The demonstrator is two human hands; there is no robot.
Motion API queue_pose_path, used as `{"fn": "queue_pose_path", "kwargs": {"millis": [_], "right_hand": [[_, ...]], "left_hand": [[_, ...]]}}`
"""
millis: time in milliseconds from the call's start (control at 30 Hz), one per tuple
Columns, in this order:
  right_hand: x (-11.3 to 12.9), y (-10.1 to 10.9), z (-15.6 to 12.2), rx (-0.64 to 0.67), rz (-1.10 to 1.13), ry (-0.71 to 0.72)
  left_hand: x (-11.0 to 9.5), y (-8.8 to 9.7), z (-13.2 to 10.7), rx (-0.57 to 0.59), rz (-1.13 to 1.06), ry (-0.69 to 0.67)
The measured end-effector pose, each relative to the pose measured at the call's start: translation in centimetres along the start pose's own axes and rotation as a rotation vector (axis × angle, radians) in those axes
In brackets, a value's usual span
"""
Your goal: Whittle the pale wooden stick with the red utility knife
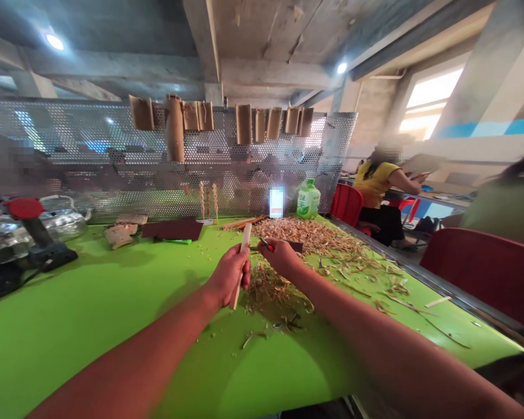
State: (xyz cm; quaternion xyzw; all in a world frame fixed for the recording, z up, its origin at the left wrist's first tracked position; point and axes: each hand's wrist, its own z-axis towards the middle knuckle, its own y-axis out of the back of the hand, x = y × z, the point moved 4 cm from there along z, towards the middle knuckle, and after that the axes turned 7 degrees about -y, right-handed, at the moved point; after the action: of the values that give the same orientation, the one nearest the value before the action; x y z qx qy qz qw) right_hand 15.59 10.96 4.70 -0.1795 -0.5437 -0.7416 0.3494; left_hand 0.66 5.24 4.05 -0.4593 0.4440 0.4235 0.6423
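Observation:
My left hand (pixel 232 272) is closed around a pale wooden stick (pixel 245 238), held nearly upright over the green table (pixel 91 314). Its top end pokes out above my fist and its lower end out below. My right hand (pixel 280 254) is closed on a small knife (pixel 266 244) with a red part near the grip, its blade beside the stick's upper part. Under both hands lies a heap of wood shavings (pixel 275 288).
More shavings (pixel 310 233) spread to the far right of the table. A phone (pixel 276 202), a green bottle (pixel 308 199), carved sticks (pixel 208 202), a dark sheet (pixel 172 228) and a red-topped tool (pixel 35 230) stand by the perforated screen. Red chairs (pixel 480 267) and a seated person (pixel 382 186) are to the right.

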Motion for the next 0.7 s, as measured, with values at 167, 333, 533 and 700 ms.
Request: {"fn": "queue_pose_path", "kwargs": {"millis": [167, 333, 533, 700], "right_hand": [[1.1, -0.2, -0.7, 0.012, -0.279, 0.074], [1.9, 0.3, -1.2, 0.0, -0.547, 0.064], [3.0, 0.8, -1.5, -0.009, -0.679, 0.072], [2.4, 1.2, -0.7, -0.039, -0.668, 0.052]], "left_hand": [[0.1, -0.3, -0.3, 0.027, 0.068, -0.011], [0.1, -0.2, -0.3, 0.011, 0.176, -0.028], [-0.4, -0.7, -0.6, 0.014, 0.152, -0.044], [-1.0, -1.2, -1.2, 0.0, 0.171, -0.02]]}}
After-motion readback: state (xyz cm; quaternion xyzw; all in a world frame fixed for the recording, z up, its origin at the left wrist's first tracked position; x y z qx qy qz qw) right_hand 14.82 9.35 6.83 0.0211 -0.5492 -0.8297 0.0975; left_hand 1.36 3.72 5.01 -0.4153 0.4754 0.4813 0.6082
